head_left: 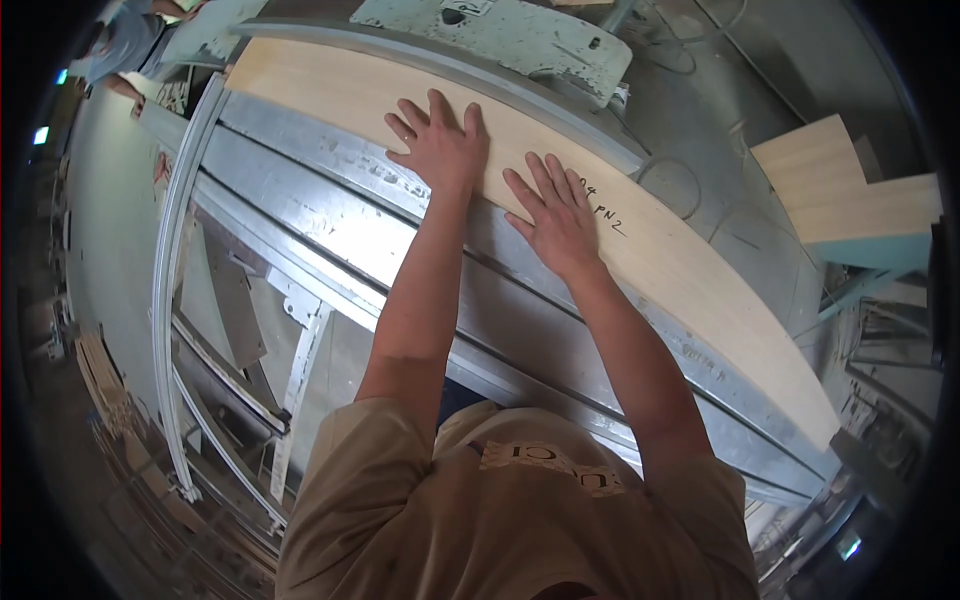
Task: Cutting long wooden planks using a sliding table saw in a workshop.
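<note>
A long pale wooden board (690,270) lies lengthwise on a metal machine table (330,215), its far side along a grey fence rail (540,97). Dark handwriting marks its face right of centre. Flat on the board, with fingers spread, rests my left hand (442,142). To its right my right hand (556,212) also lies open, fingers pointing away from me, the palm over the board's near edge. Neither hand grips anything.
Beyond the rail stands a pale green machine cover (510,40). Pale panels (850,185) sit on a stand at the far right. A metal frame (185,290) juts out at the left. Another person (125,50) stands at the far left. Stacked wood strips (100,380) lie on the left.
</note>
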